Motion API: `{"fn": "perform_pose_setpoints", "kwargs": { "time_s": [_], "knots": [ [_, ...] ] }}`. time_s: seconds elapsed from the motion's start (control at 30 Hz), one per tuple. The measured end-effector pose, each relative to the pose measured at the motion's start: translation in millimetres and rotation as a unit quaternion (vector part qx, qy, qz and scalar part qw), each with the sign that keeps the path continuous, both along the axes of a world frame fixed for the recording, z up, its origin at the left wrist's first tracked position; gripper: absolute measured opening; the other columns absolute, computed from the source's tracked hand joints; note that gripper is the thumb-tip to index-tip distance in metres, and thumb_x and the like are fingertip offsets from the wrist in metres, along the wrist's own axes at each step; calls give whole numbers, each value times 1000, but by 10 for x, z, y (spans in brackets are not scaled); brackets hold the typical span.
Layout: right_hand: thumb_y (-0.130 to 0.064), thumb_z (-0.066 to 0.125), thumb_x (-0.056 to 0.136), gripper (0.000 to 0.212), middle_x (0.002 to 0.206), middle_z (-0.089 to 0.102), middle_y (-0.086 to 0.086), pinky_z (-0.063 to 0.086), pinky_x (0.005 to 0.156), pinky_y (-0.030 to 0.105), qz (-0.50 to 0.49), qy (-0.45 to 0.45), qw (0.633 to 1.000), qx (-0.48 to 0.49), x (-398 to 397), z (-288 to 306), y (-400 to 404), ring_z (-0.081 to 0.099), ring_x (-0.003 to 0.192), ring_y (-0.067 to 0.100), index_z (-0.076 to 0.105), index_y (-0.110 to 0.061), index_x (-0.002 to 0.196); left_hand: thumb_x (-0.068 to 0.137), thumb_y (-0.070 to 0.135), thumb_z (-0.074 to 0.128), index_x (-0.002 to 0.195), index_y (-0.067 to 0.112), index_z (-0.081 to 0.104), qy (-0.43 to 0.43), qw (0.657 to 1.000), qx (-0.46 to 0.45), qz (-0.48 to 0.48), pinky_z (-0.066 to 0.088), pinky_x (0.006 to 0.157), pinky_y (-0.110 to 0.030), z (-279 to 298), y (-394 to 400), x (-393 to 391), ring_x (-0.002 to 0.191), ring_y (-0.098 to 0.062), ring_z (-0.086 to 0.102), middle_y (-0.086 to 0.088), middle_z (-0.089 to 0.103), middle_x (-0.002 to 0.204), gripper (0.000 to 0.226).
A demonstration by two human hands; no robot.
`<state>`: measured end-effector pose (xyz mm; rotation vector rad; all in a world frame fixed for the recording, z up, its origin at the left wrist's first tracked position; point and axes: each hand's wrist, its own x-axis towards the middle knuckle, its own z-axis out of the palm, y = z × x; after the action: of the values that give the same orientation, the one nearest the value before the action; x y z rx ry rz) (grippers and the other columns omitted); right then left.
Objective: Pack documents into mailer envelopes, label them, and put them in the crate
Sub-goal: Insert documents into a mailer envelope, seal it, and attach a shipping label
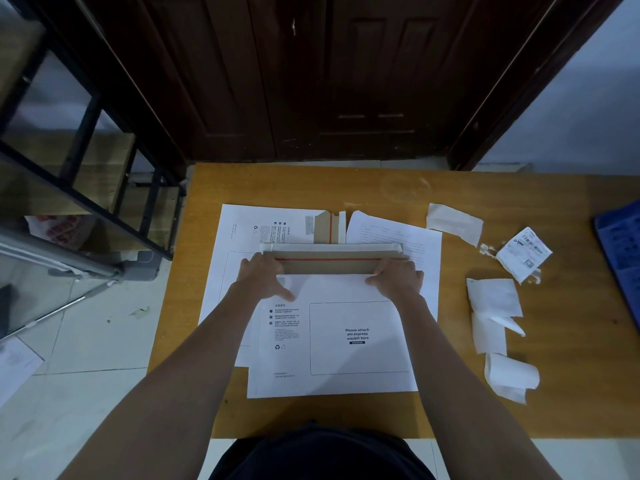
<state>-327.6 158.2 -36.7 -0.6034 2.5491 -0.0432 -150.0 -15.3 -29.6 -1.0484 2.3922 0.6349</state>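
Observation:
A white mailer envelope (346,341) with a printed waybill box lies face up on the wooden table (450,188). Its brown flap (332,263), crossed by a red strip, stands open at the far edge. My left hand (265,277) grips the flap's left end and my right hand (396,275) grips its right end, with fingers spread on the white face below. A second mailer (242,230) lies underneath to the left. Printed document sheets (391,233) show behind on the right. A printed label (524,254) lies at the right.
Peeled white backing papers (493,306) and curled scraps (509,375) lie right of the mailer, another scrap (453,221) farther back. A blue crate (620,251) sits at the table's right edge. A dark wooden door stands behind; a black metal rack (86,161) stands left.

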Motion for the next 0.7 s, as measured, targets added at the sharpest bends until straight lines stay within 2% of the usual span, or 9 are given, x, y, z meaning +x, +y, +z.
{"fn": "perform_pose_setpoints", "kwargs": {
  "time_s": [0.13,0.27,0.53,0.6,0.7],
  "knots": [
    [-32,66,82,24,116,58,7,34,97,36,-17,13,999,-28,26,-35,10,45,117,25,66,-18,102,60,45,86,86,20,43,38,999,12,17,35,90,-36,-31,19,62,93,-19,49,-1,57,97,56],
    [-29,66,80,22,114,60,6,33,95,35,-29,13,999,-44,37,-64,27,44,118,25,65,-19,99,67,37,84,88,19,47,50,997,47,43,41,83,-32,-61,-17,87,97,-24,51,-7,57,104,46],
    [-25,68,78,19,110,62,1,31,93,33,-44,22,995,-81,37,-105,49,43,115,24,64,-23,96,74,33,80,88,17,49,58,997,40,31,49,90,-36,-106,-23,117,101,-27,54,-11,58,109,38],
    [-26,68,78,19,112,61,2,32,93,34,-31,28,997,-71,38,-117,53,42,115,25,64,-21,96,75,36,79,88,18,48,54,998,18,20,48,90,-35,-107,-9,117,102,-26,53,-10,57,110,38],
    [-29,70,77,27,124,52,6,35,97,35,-19,42,998,-44,59,-151,54,40,118,27,64,-17,101,79,46,72,94,19,52,20,995,-86,-50,42,94,-33,-98,15,91,107,-21,49,-4,55,113,36]
  ]
}}
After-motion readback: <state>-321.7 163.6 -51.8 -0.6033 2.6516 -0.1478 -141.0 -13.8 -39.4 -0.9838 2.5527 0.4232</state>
